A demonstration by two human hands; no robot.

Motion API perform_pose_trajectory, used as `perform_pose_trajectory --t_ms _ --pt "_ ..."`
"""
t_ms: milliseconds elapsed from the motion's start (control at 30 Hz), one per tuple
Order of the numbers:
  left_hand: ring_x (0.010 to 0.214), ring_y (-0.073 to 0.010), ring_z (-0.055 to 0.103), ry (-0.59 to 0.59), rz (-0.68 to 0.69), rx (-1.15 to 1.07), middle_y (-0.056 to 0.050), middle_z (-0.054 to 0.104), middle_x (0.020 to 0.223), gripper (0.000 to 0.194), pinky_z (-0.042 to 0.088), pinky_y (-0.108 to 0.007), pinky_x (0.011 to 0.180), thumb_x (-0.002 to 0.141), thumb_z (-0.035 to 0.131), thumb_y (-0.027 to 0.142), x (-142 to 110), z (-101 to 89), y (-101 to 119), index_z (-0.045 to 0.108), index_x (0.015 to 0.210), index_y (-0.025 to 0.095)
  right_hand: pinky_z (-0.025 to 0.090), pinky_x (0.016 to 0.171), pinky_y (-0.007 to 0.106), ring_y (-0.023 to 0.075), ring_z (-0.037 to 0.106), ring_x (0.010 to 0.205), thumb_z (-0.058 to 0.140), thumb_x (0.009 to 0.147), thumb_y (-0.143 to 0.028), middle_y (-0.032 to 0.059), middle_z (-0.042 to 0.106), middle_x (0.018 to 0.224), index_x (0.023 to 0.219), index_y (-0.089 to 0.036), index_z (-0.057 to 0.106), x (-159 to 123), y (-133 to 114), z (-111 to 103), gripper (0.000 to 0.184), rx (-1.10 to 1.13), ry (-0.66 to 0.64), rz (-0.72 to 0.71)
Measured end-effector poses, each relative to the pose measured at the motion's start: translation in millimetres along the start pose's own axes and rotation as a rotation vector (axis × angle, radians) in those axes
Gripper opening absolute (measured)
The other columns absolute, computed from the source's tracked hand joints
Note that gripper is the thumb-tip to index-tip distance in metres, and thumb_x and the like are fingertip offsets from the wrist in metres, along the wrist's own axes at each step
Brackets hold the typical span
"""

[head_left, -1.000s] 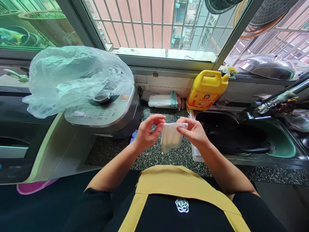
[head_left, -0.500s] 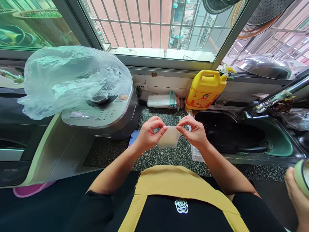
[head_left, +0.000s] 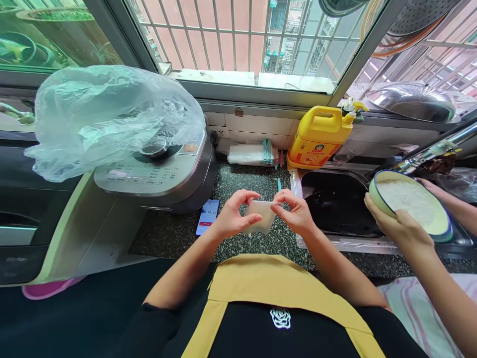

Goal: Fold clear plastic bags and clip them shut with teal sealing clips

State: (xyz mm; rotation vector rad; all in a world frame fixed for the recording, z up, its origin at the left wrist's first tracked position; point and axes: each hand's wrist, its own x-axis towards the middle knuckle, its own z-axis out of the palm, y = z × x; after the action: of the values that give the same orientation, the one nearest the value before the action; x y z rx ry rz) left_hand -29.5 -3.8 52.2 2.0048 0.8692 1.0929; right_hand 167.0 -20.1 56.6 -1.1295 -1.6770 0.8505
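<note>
A small translucent whitish plastic bag [head_left: 264, 215] hangs over the counter in front of my apron. My right hand [head_left: 296, 213] pinches its upper right corner between thumb and fingers. At its left side, my left hand [head_left: 238, 214] has thumb and index finger spread apart, the thumb lying against the bag. Whether the fingertips behind the bag touch it is hidden. Left of my hands a phone [head_left: 207, 217] with a lit screen lies on the speckled counter [head_left: 233, 247].
A rice cooker [head_left: 152, 174] under a crumpled plastic bag [head_left: 119, 119] stands at left. Behind are packed bags [head_left: 248, 154] and a yellow jug [head_left: 315, 136]. At right, another person's hands hold a bowl [head_left: 408, 199] with whitish contents over the sink [head_left: 331, 204].
My left fingers have parted from their pinch on the bag's top edge. The other person's bowl has moved in from the lower right to over the sink. More of the phone shows.
</note>
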Motion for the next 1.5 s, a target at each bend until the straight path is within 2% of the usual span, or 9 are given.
perform_pose_trajectory --t_ms 167,300,433,633,833,1033,1200,1400,1500 --pt "0.065 -0.0141 0.044 -0.072 -0.141 0.019 0.000 0.048 0.060 0.036 0.037 -0.027 0.062 0.086 0.052 0.039 -18.0 13.5 -19.8 0.051 0.057 0.017 0.039 0.070 0.034 0.0166 0.050 0.071 0.061 0.081 -0.037 0.0015 0.057 0.068 0.063 -0.021 0.056 -5.6 11.2 -1.4 0.024 -0.032 0.052 -0.003" --pt "0.067 -0.0139 0.046 -0.070 -0.208 -0.026 0.000 0.051 0.063 0.029 0.038 -0.027 0.064 0.084 0.055 0.034 -26.6 16.6 -23.9 0.054 0.061 0.017 0.039 0.069 0.034 0.0166 0.050 0.070 0.061 0.081 -0.034 0.0014 0.057 0.067 0.063 -0.021 0.056 -8.8 18.5 -1.2 0.023 -0.059 0.049 -0.001" --pt "0.070 -0.0143 0.050 0.070 -0.200 -0.066 -0.001 0.055 0.072 0.022 0.042 -0.028 0.068 0.078 0.063 0.036 -21.3 13.4 -21.5 0.062 0.088 0.017 0.039 0.068 0.034 0.0170 0.050 0.070 0.061 0.081 -0.033 0.0015 0.057 0.067 0.063 -0.021 0.056 -10.5 20.0 3.3 0.023 -0.080 0.009 -0.001" --pt "0.067 -0.0139 0.050 0.160 -0.109 -0.047 -0.001 0.056 0.066 0.018 0.041 -0.028 0.065 0.083 0.055 0.026 -6.6 11.9 -14.2 0.059 0.067 0.017 0.039 0.069 0.034 0.0179 0.051 0.073 0.064 0.078 -0.040 0.0027 0.059 0.072 0.069 -0.021 0.059 -12.9 24.4 11.6 0.021 -0.083 -0.026 -0.007" --pt "0.065 -0.0130 0.050 0.205 -0.124 -0.065 0.000 0.054 0.065 0.018 0.041 -0.026 0.062 0.082 0.056 0.026 -9.1 12.5 -15.4 0.058 0.067 0.017 0.039 0.066 0.033 0.0173 0.047 0.068 0.059 0.081 -0.045 0.0016 0.054 0.063 0.060 -0.021 0.056 -29.2 42.7 20.5 0.033 -0.100 -0.057 0.073" --pt "0.066 -0.0135 0.050 0.188 -0.120 -0.065 -0.001 0.055 0.065 0.018 0.042 -0.027 0.063 0.083 0.054 0.025 -10.7 25.1 -12.8 0.057 0.067 0.017 0.045 0.067 0.033 0.0188 0.052 0.073 0.069 0.065 -0.060 0.0051 0.062 0.079 0.082 -0.018 0.065 -49.5 57.0 35.5 0.045 0.066 -0.057 0.230" --pt "0.067 -0.0143 0.051 0.184 -0.138 -0.069 -0.001 0.056 0.066 0.019 0.042 -0.028 0.064 0.083 0.054 0.027 -10.0 25.9 -15.7 0.056 0.067 0.017 0.047 0.067 0.035 0.0186 0.054 0.070 0.062 0.070 -0.064 0.0054 0.064 0.073 0.065 -0.017 0.064 -63.0 65.0 47.6 0.048 0.147 -0.112 0.356" --pt "0.066 -0.0142 0.051 0.142 -0.152 -0.029 -0.001 0.056 0.066 0.018 0.042 -0.028 0.064 0.083 0.054 0.027 -13.6 21.4 -22.9 0.057 0.067 0.017 0.048 0.073 0.035 0.0205 0.057 0.082 0.062 0.072 -0.060 0.0062 0.064 0.090 0.096 -0.020 0.064 -46.0 62.8 20.2 0.047 0.041 -0.091 0.255" --pt "0.068 -0.0149 0.052 0.076 -0.161 0.020 -0.002 0.058 0.066 0.018 0.042 -0.029 0.067 0.083 0.053 0.026 -21.4 29.2 -35.7 0.057 0.067 0.018 0.044 0.079 0.036 0.0211 0.055 0.088 0.062 0.078 -0.043 0.0068 0.063 0.093 0.096 -0.022 0.064 -26.8 61.6 18.3 0.028 -0.171 -0.101 0.086"
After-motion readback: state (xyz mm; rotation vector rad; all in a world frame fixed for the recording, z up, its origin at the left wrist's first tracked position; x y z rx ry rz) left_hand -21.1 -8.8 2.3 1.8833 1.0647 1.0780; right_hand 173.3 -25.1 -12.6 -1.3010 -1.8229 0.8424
